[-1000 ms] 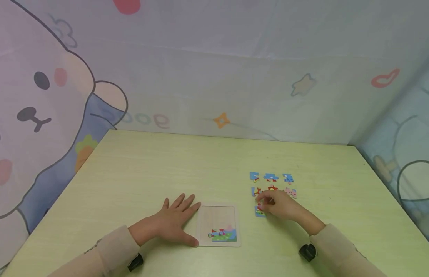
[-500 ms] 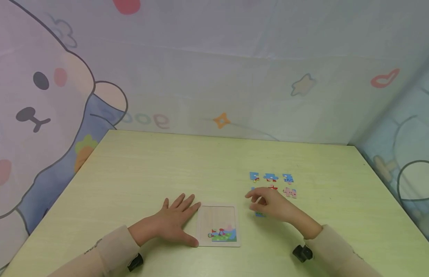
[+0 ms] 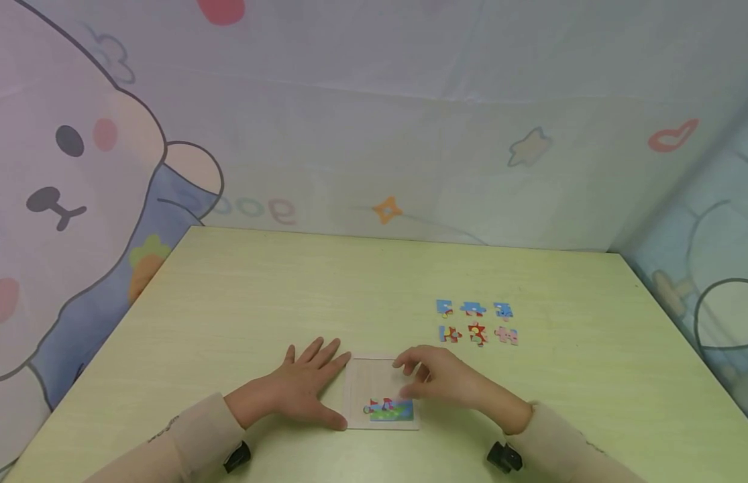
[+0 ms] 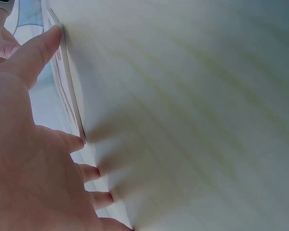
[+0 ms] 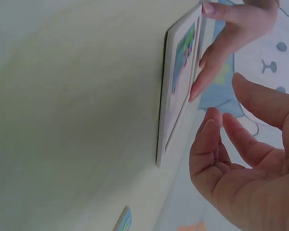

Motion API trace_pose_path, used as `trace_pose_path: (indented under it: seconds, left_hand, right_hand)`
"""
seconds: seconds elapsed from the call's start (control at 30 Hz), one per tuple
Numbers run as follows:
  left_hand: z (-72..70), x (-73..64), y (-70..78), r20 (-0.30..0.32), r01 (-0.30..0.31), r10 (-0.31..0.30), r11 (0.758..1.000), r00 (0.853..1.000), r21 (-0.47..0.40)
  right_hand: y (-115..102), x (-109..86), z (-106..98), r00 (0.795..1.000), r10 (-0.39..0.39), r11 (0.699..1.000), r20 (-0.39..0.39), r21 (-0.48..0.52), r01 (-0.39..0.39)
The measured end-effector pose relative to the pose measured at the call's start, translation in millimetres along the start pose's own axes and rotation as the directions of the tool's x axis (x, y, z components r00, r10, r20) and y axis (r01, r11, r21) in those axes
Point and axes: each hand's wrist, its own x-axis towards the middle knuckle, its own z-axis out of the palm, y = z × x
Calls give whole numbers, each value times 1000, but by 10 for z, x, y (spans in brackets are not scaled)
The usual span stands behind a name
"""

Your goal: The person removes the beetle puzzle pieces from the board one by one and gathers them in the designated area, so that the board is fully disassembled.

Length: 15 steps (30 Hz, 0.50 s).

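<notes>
My left hand [image 3: 301, 392] rests spread on the table, its thumb and fingers touching the left side of a square wooden puzzle tray [image 3: 349, 389]. Joined puzzle pieces [image 3: 392, 410] with blue, green and red print lie along the tray's bottom edge. Over the tray's right side hovers my right hand [image 3: 449, 379], fingers loosely bent. In the right wrist view its thumb [image 5: 260, 98] stands apart from the fingers, with no piece visible between them. Part of a blue-green puzzle piece [image 5: 124, 220] shows at the bottom of that view.
Several loose puzzle pieces [image 3: 478, 333] lie in two rows beyond my right hand. The pale wooden table [image 3: 289, 288] reaches back to a printed cloth backdrop [image 3: 374, 134]. Black straps [image 3: 504, 457] show at the wrists.
My right hand has moved left and towards me, from the loose pieces to above the tray's right side. The two rows of pieces are uncovered now. My left hand has stayed still.
</notes>
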Motion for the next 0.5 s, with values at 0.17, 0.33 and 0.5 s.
trace_pose_path:
  seconds: [0.17,0.33,0.5]
  left_hand:
    - [1,-1,4,-1,5,-5,1000,1000,2]
    - [-3,-3,8,1,2,-2,1000,1000,0]
    - [-8,-7,14,5,1,-1,1000,1000,4]
  right_hand:
    - [-76,30,96,1000,-6,1000,14,8,6]
    - [-88,77,199,999,0,1000,41,11,-1]
    - [-93,107,291,998,-5,1000,58,-2,5]
